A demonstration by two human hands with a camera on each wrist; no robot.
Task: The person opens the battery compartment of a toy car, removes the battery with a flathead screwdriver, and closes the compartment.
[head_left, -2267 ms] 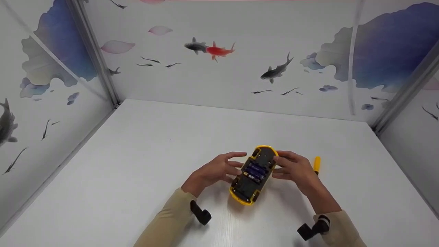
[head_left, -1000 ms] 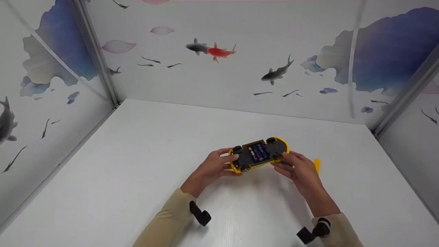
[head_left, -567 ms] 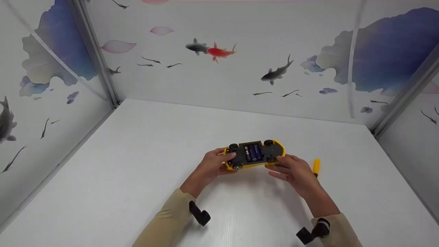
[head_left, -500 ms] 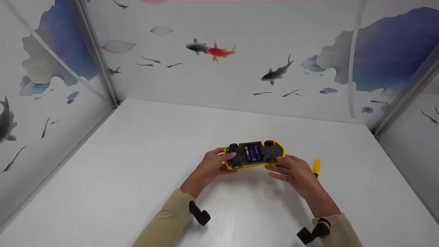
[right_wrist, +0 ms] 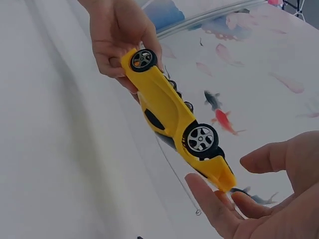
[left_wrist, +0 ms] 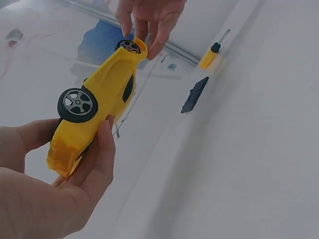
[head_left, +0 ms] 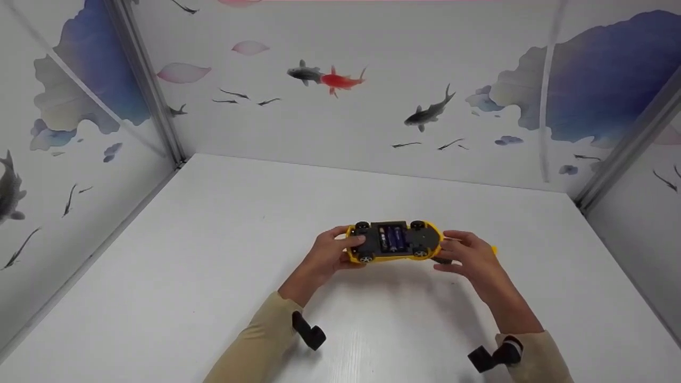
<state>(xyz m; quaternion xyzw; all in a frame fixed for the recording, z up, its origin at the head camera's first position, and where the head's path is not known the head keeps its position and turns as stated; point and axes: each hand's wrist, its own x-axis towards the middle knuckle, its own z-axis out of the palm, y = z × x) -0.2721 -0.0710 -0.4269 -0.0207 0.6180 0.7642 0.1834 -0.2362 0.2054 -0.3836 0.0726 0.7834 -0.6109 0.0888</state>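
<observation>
My left hand [head_left: 327, 250] grips one end of a yellow toy car [head_left: 420, 236], its thumb across the black underside and its fingers beneath. The car is held upside down above the table, with the open battery compartment facing up and several dark blue batteries [head_left: 393, 238] inside. At the car's other end is my right hand [head_left: 471, 255], fingers extended and thumb apart from the body in the right wrist view; its fingertips are right at the bumper. A flat black cover [left_wrist: 194, 94] lies on the table below, partly hidden by the right hand in the head view.
A screwdriver [left_wrist: 212, 55] with a yellow handle lies on the table beyond the cover, mostly hidden behind the right hand in the head view. White panels with painted fish [head_left: 340, 80] and leaves enclose the white table [head_left: 266, 197] at the back and sides.
The car has turned from steeply slanted to nearly level, and my left hand has taken hold of its end. My right hand has loosened from the other end and shifted right, covering most of the screwdriver.
</observation>
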